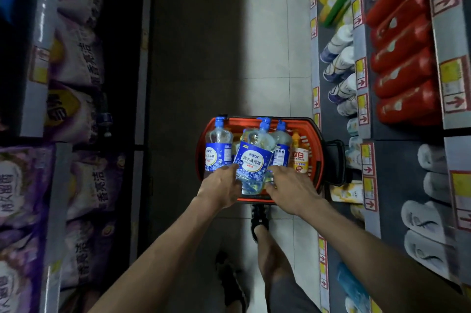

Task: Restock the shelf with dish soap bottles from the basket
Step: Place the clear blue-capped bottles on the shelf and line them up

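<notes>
Down on the tiled floor (267,45) of the aisle sits an orange shopping basket (317,157), its near rim just ahead of the person's shoe (259,221). Four dish soap bottles show inside it: three clear ones with blue caps and blue labels, and one orange-labelled bottle (300,157) at the right end. The left bottle (218,149) leans at the basket's left edge; the right blue-capped bottle (281,144) stands behind. The middle bottle (253,162) tilts toward the camera, held between both hands. The left hand (221,189) presses its fingers on the bottle's left side and the right hand (290,189) on its right side, so each grip is closed on that one bottle. To the right, the shelf (314,63) edge with its price tags comes close to the basket's handle (336,162). Left of the basket, the floor lies open up to the dark shelving with purple bags (86,185).
</notes>
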A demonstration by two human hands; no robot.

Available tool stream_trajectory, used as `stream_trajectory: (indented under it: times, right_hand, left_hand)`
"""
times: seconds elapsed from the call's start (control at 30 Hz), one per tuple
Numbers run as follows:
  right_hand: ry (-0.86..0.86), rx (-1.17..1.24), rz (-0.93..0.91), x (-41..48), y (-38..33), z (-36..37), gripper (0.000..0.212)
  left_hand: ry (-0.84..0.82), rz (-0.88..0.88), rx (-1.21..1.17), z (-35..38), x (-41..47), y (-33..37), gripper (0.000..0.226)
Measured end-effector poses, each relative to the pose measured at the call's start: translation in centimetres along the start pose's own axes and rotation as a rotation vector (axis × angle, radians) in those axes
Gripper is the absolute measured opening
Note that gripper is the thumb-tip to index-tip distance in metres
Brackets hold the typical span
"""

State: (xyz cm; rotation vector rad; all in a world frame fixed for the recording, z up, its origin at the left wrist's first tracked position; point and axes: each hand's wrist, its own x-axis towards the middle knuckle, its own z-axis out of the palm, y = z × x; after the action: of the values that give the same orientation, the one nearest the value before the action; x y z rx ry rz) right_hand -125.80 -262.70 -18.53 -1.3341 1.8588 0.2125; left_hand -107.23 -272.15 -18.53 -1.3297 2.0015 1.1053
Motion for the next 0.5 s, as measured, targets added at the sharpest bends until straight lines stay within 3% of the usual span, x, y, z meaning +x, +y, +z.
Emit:
stream_trajectory:
  times: [0.13, 0.27, 0.4, 0.5]
  right_hand:
    - [-0.058, 0.307, 0.141, 2.9, 0.9, 1.1, 0.057]
    - [0.002, 0.684, 0.329, 5.7, 0.7, 2.5, 0.049]
    - [0.097, 1.054, 0.449, 7.5, -0.2, 3.5, 0.024]
    - [0.146, 1.183, 0.532, 8.2, -0.6, 4.4, 0.009]
  left_hand:
    - [0.041, -0.023, -0.083, 0.7, 3.5, 0.0, 0.052]
    - [0.077, -0.067, -0.202, 1.2, 6.7, 0.0, 0.056]
    - [0.081, -0.113, -0.274, 1.9, 9.4, 0.3, 0.044]
    - [0.084, -0.174, -0.379, 2.3, 10.9, 0.6, 0.048]
